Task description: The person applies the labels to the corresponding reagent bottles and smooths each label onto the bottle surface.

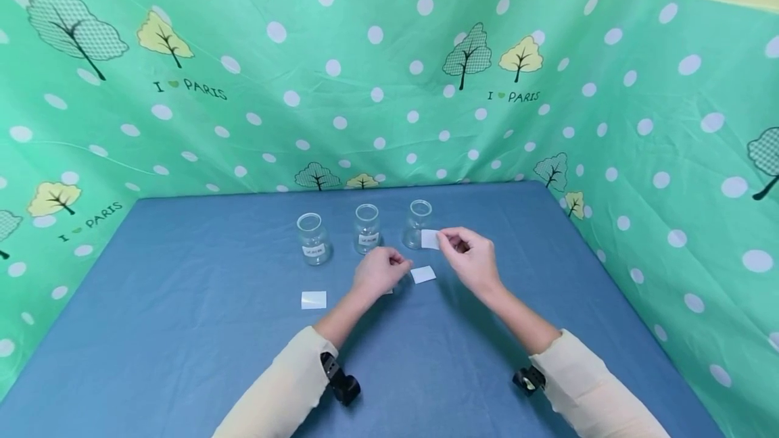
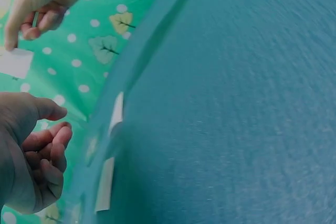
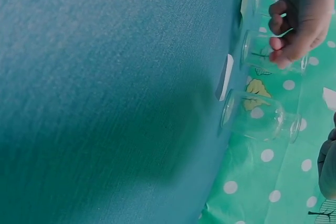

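Observation:
My right hand (image 1: 471,259) pinches a small white label (image 1: 429,239) by its right edge, in front of the right glass jar (image 1: 420,211). The jar shows no label of its own beyond the held one. My left hand (image 1: 379,272) hovers to the left, its fingers loosely curled; in the left wrist view, a gap shows between thumb and forefinger, with nothing held. Behind it stands the middle jar (image 1: 367,216), bearing a printed label (image 1: 368,239). The left jar (image 1: 310,228) has a similar printed label (image 1: 313,251). All three jars are upright and lidless.
A white paper piece (image 1: 422,274) lies before the right jar, another piece (image 1: 313,300) before the left one. A further scrap (image 1: 388,291) is mostly hidden under my left hand. A green patterned curtain (image 1: 377,120) borders the blue table (image 1: 201,330).

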`<state>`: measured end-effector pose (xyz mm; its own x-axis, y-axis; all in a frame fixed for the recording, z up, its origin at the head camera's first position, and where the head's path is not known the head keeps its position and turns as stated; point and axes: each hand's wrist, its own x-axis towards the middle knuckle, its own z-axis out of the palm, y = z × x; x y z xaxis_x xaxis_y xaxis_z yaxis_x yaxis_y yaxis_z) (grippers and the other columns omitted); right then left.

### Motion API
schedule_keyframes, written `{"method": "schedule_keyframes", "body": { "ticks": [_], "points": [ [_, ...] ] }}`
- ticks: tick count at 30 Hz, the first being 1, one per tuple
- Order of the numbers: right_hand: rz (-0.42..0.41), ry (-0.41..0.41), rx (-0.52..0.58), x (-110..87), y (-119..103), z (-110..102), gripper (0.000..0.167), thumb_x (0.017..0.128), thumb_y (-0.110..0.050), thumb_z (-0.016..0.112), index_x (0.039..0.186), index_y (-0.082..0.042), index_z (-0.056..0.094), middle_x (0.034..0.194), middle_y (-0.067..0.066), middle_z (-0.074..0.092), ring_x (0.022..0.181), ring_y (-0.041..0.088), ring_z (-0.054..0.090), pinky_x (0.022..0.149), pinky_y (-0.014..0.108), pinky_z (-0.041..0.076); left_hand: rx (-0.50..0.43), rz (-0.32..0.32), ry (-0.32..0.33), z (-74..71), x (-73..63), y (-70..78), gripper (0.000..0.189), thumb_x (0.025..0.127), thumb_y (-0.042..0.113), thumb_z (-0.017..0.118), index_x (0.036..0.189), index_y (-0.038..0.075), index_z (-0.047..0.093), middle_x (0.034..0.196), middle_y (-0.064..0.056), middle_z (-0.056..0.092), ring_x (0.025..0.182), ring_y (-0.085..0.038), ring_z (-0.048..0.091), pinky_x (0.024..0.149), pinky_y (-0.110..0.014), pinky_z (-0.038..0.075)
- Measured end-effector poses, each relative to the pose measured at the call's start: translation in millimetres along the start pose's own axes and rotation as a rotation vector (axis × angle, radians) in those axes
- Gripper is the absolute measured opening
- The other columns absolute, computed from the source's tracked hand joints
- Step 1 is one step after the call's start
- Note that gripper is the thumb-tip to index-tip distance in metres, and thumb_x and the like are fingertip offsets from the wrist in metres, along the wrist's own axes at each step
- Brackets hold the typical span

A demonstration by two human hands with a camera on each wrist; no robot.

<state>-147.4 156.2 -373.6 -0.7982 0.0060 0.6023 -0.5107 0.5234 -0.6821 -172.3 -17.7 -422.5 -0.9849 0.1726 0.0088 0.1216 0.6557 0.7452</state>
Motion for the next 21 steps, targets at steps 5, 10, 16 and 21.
{"method": "schedule_keyframes", "body": {
  "ticks": [5,10,16,21],
  "points": [
    [-0.021,0.007,-0.013,-1.5,23,7,0.005,0.081,-0.004,0.069,0.083,-0.002,0.072,0.059,0.007,0.060,0.053,0.003,0.045,0.050,0.013,0.037,-0.131,0.040,-0.010,-10.2,0.6,3.4,0.020,0.084,0.031,0.066,0.084,0.012,0.072,0.077,0.000,0.069,0.064,-0.008,0.056,0.061,-0.024,0.047],
    [-0.055,-0.006,-0.003,-3.0,27,8,0.006,0.083,-0.009,0.069,0.085,-0.005,0.073,0.060,0.004,0.060,0.053,0.002,0.047,0.050,0.013,0.039,-0.205,0.087,0.002,-21.7,-1.2,10.3,0.019,0.083,0.029,0.068,0.085,0.011,0.073,0.078,-0.001,0.069,0.066,-0.009,0.057,0.060,-0.024,0.047],
    [-0.096,0.004,0.011,-2.1,25,10,0.006,0.083,-0.007,0.068,0.085,-0.004,0.073,0.061,0.004,0.060,0.054,0.002,0.046,0.050,0.014,0.039,-0.257,0.090,-0.011,-30.0,-4.5,14.6,0.018,0.082,0.029,0.069,0.085,0.011,0.073,0.075,-0.001,0.068,0.065,-0.009,0.055,0.059,-0.023,0.046],
    [-0.161,0.012,-0.004,-3.8,23,13,0.005,0.081,-0.004,0.069,0.085,-0.005,0.073,0.061,0.003,0.059,0.052,0.003,0.045,0.049,0.012,0.037,-0.310,0.089,-0.049,-32.8,-7.5,16.2,0.019,0.083,0.029,0.069,0.088,0.012,0.073,0.076,-0.003,0.067,0.065,-0.010,0.054,0.058,-0.023,0.045]
  ]
}}
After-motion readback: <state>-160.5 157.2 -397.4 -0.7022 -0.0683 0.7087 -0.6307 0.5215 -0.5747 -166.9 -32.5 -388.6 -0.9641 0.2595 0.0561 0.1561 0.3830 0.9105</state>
